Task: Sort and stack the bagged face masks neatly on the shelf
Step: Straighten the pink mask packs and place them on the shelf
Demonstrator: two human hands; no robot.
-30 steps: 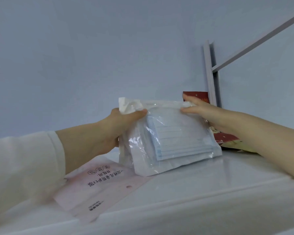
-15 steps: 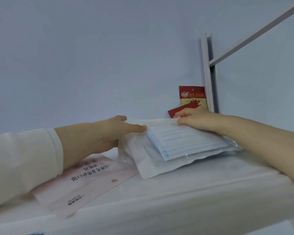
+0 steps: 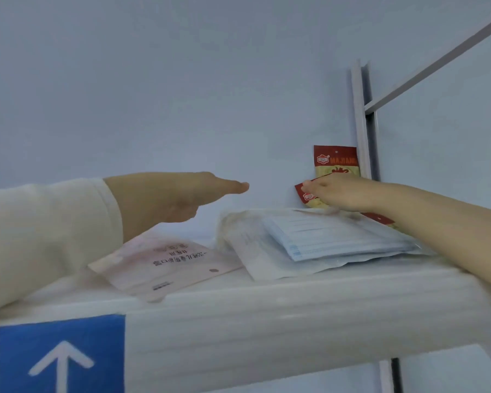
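While the clear bag of blue face masks (image 3: 338, 239) lies flat on the white shelf (image 3: 295, 307), right of the middle, neither hand has hold of it. The left hand (image 3: 182, 194) hovers above the shelf, just left of the bag, fingers straight and together, pointing right and gripping nothing. Its arm wears a white sleeve (image 3: 46, 236). Under that forearm, nearer the front edge, lies a pink mask packet (image 3: 167, 265), flat and turned at an angle, its printed side up. One corner sits right beside the clear bag, though I cannot say whether the two overlap.

The right hand (image 3: 340, 194) reaches in from the right to the far edge of the clear bag. Its fingertips are at a small red packet (image 3: 305, 194) that leans there, but from here I cannot tell whether they pinch it or merely touch it. Behind, a taller red and yellow packet (image 3: 336, 163) stands upright against the grey shelf post (image 3: 360, 123). On the shelf's front face, at the left, is a blue sign with a white arrow (image 3: 60, 355).
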